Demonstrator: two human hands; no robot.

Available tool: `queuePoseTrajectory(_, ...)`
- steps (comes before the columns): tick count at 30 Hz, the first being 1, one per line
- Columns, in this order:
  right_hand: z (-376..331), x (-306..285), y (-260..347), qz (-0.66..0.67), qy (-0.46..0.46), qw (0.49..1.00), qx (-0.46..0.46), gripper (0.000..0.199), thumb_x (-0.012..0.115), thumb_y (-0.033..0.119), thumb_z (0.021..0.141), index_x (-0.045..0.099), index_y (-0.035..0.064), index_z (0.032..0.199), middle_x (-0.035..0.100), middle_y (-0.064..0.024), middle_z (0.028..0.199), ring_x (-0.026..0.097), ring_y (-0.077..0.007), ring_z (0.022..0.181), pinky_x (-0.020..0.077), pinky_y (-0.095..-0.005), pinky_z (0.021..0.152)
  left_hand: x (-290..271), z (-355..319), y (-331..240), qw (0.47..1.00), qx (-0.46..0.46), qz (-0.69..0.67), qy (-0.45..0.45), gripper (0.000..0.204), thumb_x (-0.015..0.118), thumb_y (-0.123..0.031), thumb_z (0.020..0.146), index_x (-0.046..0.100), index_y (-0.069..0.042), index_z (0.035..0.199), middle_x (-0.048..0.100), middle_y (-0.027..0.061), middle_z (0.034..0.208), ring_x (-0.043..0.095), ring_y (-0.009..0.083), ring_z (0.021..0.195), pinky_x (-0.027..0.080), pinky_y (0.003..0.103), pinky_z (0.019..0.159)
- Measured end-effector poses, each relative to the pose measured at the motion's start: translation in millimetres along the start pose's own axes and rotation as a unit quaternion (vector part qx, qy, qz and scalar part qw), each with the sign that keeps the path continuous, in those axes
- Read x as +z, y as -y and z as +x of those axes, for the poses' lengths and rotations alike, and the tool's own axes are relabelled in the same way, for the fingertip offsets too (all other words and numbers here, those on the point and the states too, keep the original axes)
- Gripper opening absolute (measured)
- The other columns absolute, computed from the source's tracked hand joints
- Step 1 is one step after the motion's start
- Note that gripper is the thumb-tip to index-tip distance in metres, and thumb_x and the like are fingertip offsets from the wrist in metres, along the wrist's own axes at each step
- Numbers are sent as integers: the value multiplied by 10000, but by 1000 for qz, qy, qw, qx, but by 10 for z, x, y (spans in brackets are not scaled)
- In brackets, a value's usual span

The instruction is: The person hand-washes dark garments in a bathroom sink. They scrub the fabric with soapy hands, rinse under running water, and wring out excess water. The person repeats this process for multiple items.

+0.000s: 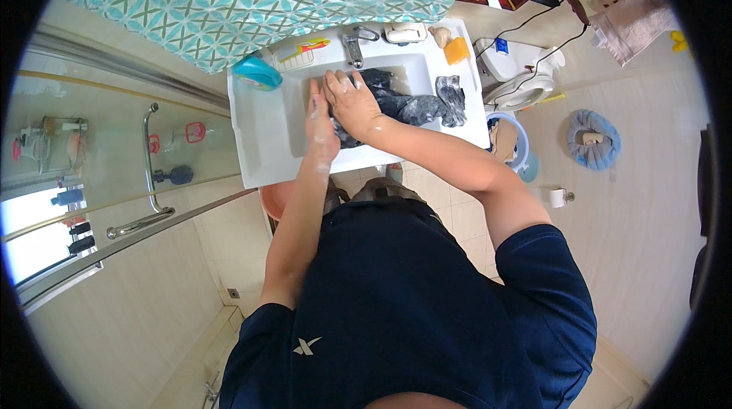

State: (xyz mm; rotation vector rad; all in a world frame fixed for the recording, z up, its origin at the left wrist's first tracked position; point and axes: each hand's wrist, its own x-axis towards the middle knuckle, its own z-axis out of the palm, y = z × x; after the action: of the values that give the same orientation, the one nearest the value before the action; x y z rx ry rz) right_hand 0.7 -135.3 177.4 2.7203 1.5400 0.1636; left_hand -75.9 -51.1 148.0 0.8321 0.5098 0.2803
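Observation:
My left hand (pixel 320 128) is over the white washbasin (pixel 267 134), fingers stretched out, with soap suds on it. My right hand (pixel 355 105) lies against its inner side, fingers also straight and sudsy. No object shows between the two hands. A wet dark grey garment (pixel 415 109) lies bunched in the basin under and beside my right hand. Its lathered end (pixel 451 96) rests up on the basin's right rim. Part of the garment is hidden by my right hand and forearm.
Behind the basin stands a chrome faucet (pixel 353 51), with a soap dish (pixel 405 32) and an orange block (pixel 457 51) to its right. A teal bottle (pixel 257 73) lies at the left rim. On the right are a toilet (pixel 526 90) and a blue bucket (pixel 521 146) holding cloth.

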Motion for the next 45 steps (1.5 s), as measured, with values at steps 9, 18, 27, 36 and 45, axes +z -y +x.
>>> queuePoseTrajectory(9, 103, 67, -123, 891, 103, 324, 302, 274, 441, 193, 981, 654, 23, 996, 628, -51, 694, 593, -138, 540, 514, -293, 520, -237, 248, -88, 881, -100, -332, 322, 560, 286, -476, 1088, 356, -144, 1534, 581, 64, 1271, 562, 230, 1151, 446, 436, 1035)
queuePoseTrajectory(18, -179, 290, -3, 562, -69, 798, 204, 634, 690, 329, 945, 483, -15, 1436, 517, -224, 1401, 518, -272, 1283, 407, -362, 1081, 175, 180, -157, 980, -76, -178, 36, 619, 246, -564, 1068, 336, -169, 1536, 471, 105, 1462, 452, 285, 1342, 332, 469, 1155)
queuePoseTrajectory(27, -274, 294, -283, 625, -227, 681, 306, 195, 624, 159, 1006, 649, -25, 1065, 644, -7, 839, 526, -88, 734, 454, -252, 685, -66, 414, -286, 783, 161, 599, 50, 537, 554, -304, 980, 443, -109, 1468, 487, 199, 1470, 391, 370, 1424, 299, 596, 1121)
queuePoseTrajectory(36, -116, -104, -32, 477, -90, 871, 81, 245, 657, 298, 964, 638, 101, 1108, 618, -109, 971, 628, -292, 896, 506, -377, 825, 7, 777, -152, 266, 239, 928, 108, 521, 425, -388, 971, 428, -127, 1422, 351, 142, 1573, 168, 336, 1517, 72, 719, 1162)
queuePoseTrajectory(45, 306, -146, -250, 355, -99, 902, 225, 196, 591, 317, 984, 645, 151, 1072, 595, -195, 1019, 629, -435, 920, 512, -507, 791, -483, 901, 177, 494, 276, 787, 245, 508, 509, -271, 970, 429, -148, 1456, 478, 152, 1462, 390, 309, 1416, 257, 487, 1188)
